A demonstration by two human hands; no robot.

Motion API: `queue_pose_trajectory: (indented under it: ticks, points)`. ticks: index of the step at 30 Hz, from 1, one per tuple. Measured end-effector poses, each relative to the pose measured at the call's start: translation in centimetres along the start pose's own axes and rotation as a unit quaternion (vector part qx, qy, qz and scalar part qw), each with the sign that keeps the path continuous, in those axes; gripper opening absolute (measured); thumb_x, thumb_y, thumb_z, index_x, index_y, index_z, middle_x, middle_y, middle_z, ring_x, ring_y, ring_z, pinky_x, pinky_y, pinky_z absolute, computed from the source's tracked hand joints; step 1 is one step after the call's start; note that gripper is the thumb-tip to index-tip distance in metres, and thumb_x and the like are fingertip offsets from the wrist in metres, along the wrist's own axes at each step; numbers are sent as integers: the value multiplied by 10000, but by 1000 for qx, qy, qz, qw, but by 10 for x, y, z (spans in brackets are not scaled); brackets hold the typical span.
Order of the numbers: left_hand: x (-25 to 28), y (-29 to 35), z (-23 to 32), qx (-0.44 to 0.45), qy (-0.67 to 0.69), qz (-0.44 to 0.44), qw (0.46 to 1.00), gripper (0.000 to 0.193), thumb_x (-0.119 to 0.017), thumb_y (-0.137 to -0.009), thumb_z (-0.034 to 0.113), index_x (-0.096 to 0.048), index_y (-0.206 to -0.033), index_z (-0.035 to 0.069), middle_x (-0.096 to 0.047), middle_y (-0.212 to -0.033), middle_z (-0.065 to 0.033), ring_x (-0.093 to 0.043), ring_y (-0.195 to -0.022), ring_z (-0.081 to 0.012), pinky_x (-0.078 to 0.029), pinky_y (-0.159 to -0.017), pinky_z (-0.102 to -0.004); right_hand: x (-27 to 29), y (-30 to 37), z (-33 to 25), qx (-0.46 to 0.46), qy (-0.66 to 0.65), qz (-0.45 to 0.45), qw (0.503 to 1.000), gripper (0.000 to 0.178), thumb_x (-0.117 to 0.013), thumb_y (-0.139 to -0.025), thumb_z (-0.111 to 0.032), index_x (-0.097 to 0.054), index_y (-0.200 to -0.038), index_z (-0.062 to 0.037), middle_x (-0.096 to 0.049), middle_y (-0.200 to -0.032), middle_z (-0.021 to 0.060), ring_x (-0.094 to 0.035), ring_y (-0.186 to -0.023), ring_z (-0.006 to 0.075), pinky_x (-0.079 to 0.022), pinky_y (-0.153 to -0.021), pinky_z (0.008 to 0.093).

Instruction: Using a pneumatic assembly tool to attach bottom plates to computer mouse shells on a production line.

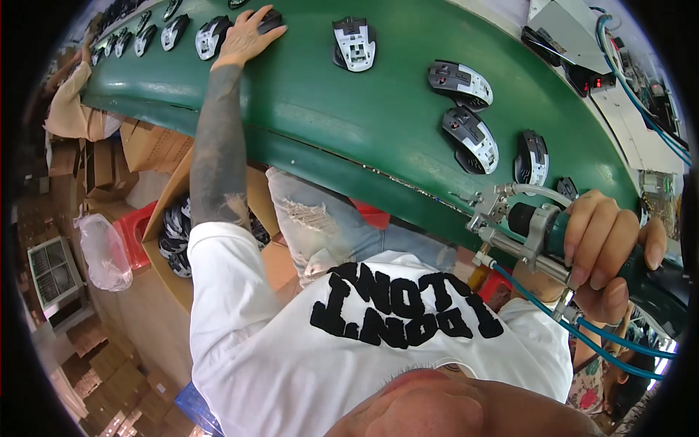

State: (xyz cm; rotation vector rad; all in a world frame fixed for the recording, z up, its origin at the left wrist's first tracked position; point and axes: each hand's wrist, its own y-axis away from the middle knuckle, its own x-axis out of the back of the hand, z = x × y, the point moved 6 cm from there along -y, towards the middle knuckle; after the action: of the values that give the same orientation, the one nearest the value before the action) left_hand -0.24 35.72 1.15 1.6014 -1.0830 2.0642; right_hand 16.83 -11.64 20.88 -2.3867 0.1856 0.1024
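Note:
At the far side of the green work surface (306, 95), my left hand (247, 38) grips a dark computer mouse (270, 21) between thumb and fingers. The hand covers much of this mouse. On the right, my right hand (603, 251) is wrapped round the dark body of a power screwdriver (557, 231) with a metal feed head (492, 207) and blue hoses. Half-assembled mice with white inner parts lie nearby: one mouse (354, 45) at the middle, another mouse (461, 84) farther right, a third mouse (471, 140) just below it.
Several more mice (174, 32) line the surface at the far left. Below its edge stands a cardboard box (182, 280) holding dark mouse parts. Blue tubing (619, 357) trails to the right. Equipment with a red display (598, 83) borders the far right. Another person's arm (73, 98) is at the left.

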Motion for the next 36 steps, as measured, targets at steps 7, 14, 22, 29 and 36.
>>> queue_pose_trajectory:
  ticks: [7, 14, 22, 29, 36]
  points:
    - [37, 95, 78, 200, 725, 1, 659, 539, -596, -902, 370, -485, -1330, 62, -584, -1161, -139, -616, -969, -284, -531, -788, -385, 9, 0, 1, 11, 22, 18, 1000, 423, -647, -820, -154, -438, -1187, -165, -552, -670, -46, -547, -523, 77, -445, -529, 238]
    - [47, 193, 233, 221, 963, -111, 108, 534, -452, -950, 404, -369, -1415, 154, -484, -1302, -151, -572, -1054, -343, -520, -835, -517, 1, -16, 9, 26, -25, 48, 998, 332, -641, -804, -180, -553, -1122, -144, -576, -726, -63, -580, -635, 49, -437, -642, 201]
    - [75, 127, 162, -25, 134, 85, 987, 555, -698, -766, 283, -547, -1286, 163, -507, -1256, -173, -533, -1104, -365, -458, -922, -396, -13, -21, 9, -10, 37, 84, 996, 317, -639, -813, -186, -541, -1113, -156, -567, -721, -67, -575, -645, 52, -423, -675, 211]
    - [-2, 71, 79, -63, 52, -57, 995, 699, -441, -887, 626, -455, -1380, 130, -403, -1434, -191, -365, -1307, -432, -277, -1092, -473, -3, -13, 15, -41, 36, 47, 997, 329, -652, -846, -233, -471, -1116, -180, -534, -725, -81, -533, -636, 35, -390, -704, 213]
    - [10, 31, 102, -383, 216, 270, 857, 329, -555, -827, 181, -571, -1111, 16, -466, -1304, -240, -445, -1195, -453, -325, -1038, -567, -1, -16, 14, -44, 14, 20, 999, 349, -638, -852, -193, -448, -1144, -169, -529, -713, -69, -527, -605, 57, -405, -634, 236]
